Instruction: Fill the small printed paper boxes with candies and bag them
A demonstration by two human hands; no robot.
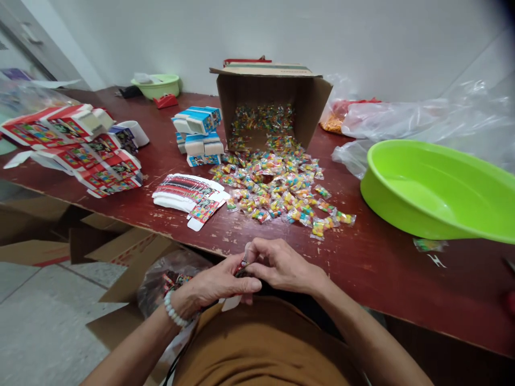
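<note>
Folding, seemingly: left hand and right hand, fingers of both pinched on a small red printed carton at the table edge. Just beyond the fingers, flat cartons; farther, loose candy packets. Reaching either would call for one freed hand.

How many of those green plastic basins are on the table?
2. A large green basin sits at the right of the table beside the candy pile; a smaller green basin stands at the far left. Others could hide behind the cardboard box.
</note>
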